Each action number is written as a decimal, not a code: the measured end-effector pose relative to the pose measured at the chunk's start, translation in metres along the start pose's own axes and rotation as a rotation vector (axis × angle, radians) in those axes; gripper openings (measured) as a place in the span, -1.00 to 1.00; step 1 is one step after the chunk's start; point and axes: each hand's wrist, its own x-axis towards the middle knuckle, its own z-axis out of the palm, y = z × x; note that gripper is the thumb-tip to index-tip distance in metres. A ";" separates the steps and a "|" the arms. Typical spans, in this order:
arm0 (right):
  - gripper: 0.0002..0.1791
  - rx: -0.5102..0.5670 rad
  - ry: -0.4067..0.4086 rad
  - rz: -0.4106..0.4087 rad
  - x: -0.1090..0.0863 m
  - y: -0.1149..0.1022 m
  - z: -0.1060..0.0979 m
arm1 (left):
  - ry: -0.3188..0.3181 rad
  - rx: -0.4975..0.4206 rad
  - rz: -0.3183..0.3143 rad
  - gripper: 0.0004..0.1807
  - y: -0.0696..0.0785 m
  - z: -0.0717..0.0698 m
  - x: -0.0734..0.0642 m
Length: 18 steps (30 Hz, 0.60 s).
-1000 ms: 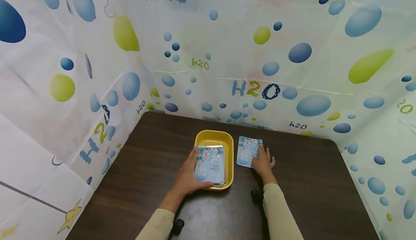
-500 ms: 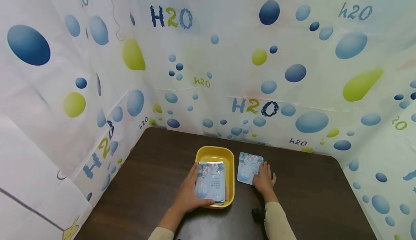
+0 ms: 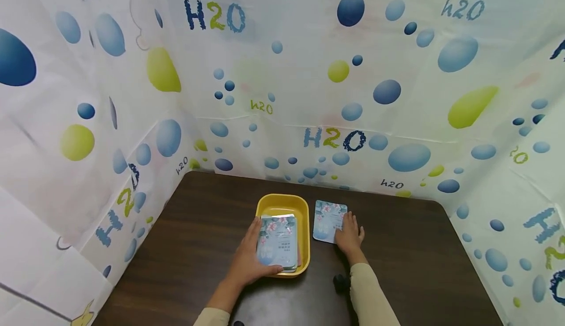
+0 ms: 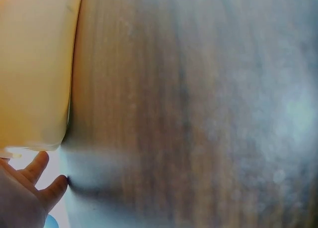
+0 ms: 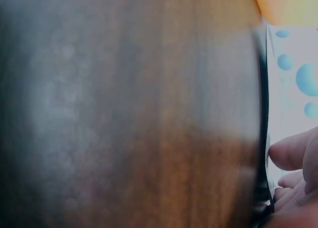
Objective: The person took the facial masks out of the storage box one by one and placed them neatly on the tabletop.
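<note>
A yellow tray holds a stack of glossy blue cards printed with pink flowers. My left hand spreads along the tray's left side, its fingers at the stack's left edge and its thumb over the near edge. To the right of the tray, one matching floral card lies on the table. On its lower right part rests my right hand, thumb on the card and fingers extended along its right edge. The left wrist view has the tray wall above my fingertips; in the right wrist view my thumb shows.
Both hands are over a dark brown wooden table with rounded far corners. A white backdrop with blue and green drops and H2O lettering rises behind it and along the sides. Black wrist cameras sit under the sleeves.
The head view has tilted up, then swung slightly right, so everything sits lower than at first. Both hands, the tray and the card keep nearly the same places relative to each other.
</note>
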 end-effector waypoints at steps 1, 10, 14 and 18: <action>-0.25 0.012 0.001 0.003 0.000 0.000 0.000 | -0.004 0.007 -0.004 0.58 -0.001 0.000 0.000; -0.21 0.129 -0.007 0.029 -0.002 -0.003 -0.004 | 0.008 0.014 -0.008 0.54 0.001 0.000 0.002; -0.17 0.165 0.006 0.059 -0.002 -0.006 -0.004 | 0.012 0.010 -0.011 0.55 0.001 -0.001 0.000; -0.14 0.219 0.026 0.086 -0.002 -0.009 -0.006 | 0.013 0.009 -0.009 0.54 0.000 -0.001 0.000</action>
